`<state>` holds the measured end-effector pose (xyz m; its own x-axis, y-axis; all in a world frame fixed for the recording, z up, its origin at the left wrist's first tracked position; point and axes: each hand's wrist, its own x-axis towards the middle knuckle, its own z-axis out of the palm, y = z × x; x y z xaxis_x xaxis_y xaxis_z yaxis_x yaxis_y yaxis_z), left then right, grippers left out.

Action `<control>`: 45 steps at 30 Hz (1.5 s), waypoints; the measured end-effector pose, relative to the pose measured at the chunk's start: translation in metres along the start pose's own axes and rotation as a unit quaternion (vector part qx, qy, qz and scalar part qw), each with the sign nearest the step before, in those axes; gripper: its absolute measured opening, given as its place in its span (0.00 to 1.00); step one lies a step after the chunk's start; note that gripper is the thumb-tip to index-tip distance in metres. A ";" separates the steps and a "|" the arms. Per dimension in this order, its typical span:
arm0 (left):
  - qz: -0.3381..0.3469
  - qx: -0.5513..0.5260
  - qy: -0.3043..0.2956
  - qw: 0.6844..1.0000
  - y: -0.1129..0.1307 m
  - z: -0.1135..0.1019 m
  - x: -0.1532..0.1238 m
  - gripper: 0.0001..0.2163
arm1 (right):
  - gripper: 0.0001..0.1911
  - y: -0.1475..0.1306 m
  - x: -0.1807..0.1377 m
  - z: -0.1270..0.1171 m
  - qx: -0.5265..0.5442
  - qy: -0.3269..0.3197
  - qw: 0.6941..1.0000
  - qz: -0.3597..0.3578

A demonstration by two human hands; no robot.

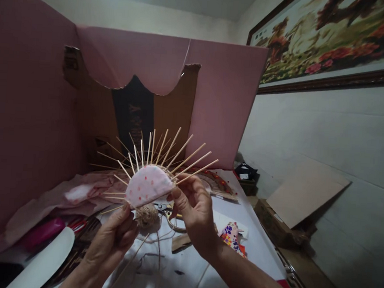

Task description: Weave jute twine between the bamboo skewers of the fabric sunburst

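Observation:
A round base covered in pink dotted cloth (148, 185) is held up above the table, with several thin wooden sticks (181, 154) fanning out from its rim. My left hand (111, 239) pinches the lower left edge of the base. My right hand (194, 210) grips the right edge, its fingers closed near the sticks. A ball of jute twine (146, 215) sits just below the base, between both hands, and its loose strand trails over the table.
White table (257, 245) with scissors (166, 209), pink cloth (86, 191), a pink tool (43, 233), a white curved piece (44, 261) and patterned scraps (231, 236). Pink cardboard screen (221, 106) behind. Boxes (293, 203) by the wall, right.

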<state>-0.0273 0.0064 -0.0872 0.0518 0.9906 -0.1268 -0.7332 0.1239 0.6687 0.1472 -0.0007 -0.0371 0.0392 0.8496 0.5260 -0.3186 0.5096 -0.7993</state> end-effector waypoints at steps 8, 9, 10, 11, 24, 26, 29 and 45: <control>-0.030 -0.031 -0.020 0.999 -0.001 0.000 0.002 0.12 | 0.06 -0.010 -0.002 0.001 -0.030 -0.002 0.999 -0.023; -0.028 -0.035 -0.021 0.999 0.000 0.000 0.002 0.12 | 0.06 -0.010 -0.002 0.002 -0.024 -0.001 0.999 -0.022; -0.027 -0.038 -0.020 0.999 0.000 0.001 0.002 0.11 | 0.05 -0.011 -0.002 0.002 -0.021 -0.002 1.000 -0.021; -0.028 -0.040 -0.017 0.999 0.000 0.001 0.002 0.10 | 0.05 -0.011 -0.002 0.002 -0.017 -0.003 1.000 -0.021; -0.062 -0.041 0.002 0.997 -0.002 0.005 -0.001 0.11 | 0.04 -0.009 -0.001 -0.001 -0.023 -0.013 0.999 -0.042; -0.058 -0.032 -0.012 0.998 -0.003 0.003 0.000 0.09 | 0.04 -0.009 -0.001 -0.001 -0.028 -0.015 0.999 -0.039; -0.032 -0.008 -0.026 0.999 -0.002 0.000 0.000 0.11 | 0.05 -0.010 -0.001 -0.001 -0.017 -0.005 0.999 -0.033; 0.084 0.118 -0.026 0.989 0.010 0.001 -0.001 0.23 | 0.05 -0.002 0.007 -0.007 0.061 0.012 0.998 0.022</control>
<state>-0.0344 0.0066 -0.0799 -0.0181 0.9993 0.0338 -0.5566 -0.0382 0.8299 0.1549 0.0052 -0.0341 0.0449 0.8747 0.4825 -0.4340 0.4521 -0.7793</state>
